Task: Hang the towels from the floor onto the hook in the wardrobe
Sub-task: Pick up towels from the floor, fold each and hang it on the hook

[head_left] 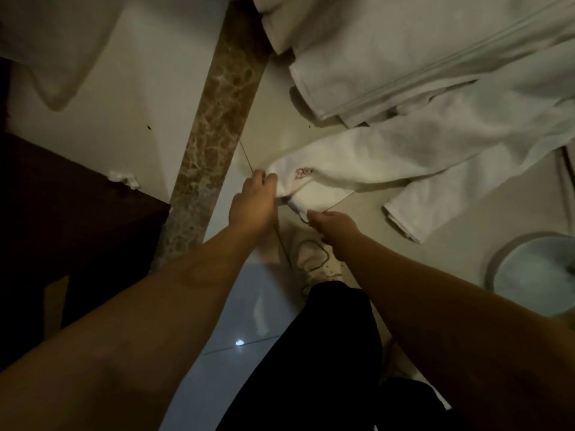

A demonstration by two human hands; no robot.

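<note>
Towel (357,157) with illegible red embroidery (303,173)

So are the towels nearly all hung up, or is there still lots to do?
Just starting, it seems. No hook or wardrobe shows here, so what is already hung cannot be told. In hand: the left hand grips the corner of the towel with the pink mark, and the right hand pinches its loop. Left: the folded towels lie on the floor.

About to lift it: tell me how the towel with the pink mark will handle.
Likely floppy: the towel lies creased and bunches where the left hand grips it. Probably trails on lifting, since it stretches far across the floor.
</note>
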